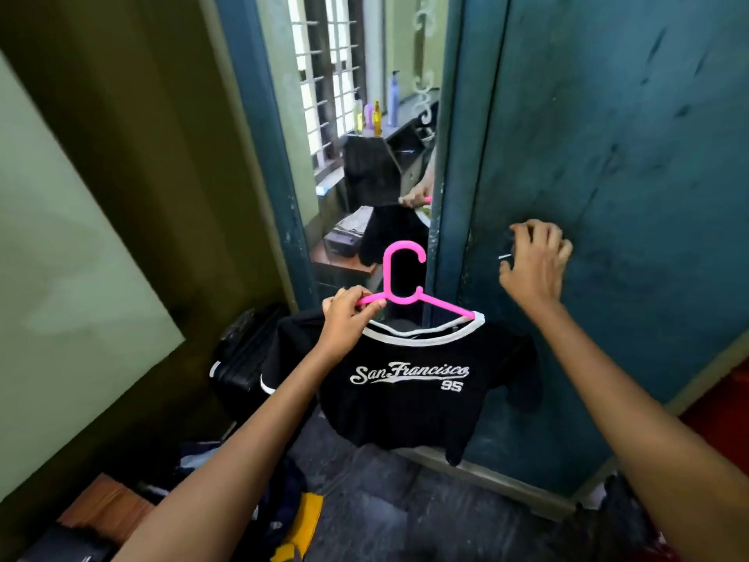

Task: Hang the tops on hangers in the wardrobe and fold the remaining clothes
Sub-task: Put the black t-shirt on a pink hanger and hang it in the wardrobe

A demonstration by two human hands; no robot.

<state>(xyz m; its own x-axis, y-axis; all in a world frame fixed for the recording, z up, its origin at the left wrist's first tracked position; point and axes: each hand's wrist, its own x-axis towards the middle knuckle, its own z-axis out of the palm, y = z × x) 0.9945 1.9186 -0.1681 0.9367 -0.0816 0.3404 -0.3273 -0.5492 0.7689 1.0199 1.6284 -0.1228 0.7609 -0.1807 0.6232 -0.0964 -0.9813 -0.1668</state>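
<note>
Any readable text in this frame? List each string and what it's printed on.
"San Francisco": white script across the chest of the black T-shirt with white collar trim, which hangs on the pink plastic hanger gripped by the left hand.
"95": white block digits just below that script, on the same shirt.
Bottles seen in the wardrobe mirror: any labels are too small to read.
Nothing else legible.

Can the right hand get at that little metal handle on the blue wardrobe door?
Probably yes: the right hand is already at the handle, fingers spread beside it, nothing between. The left hand holds the pink hanger clear of it.
</note>
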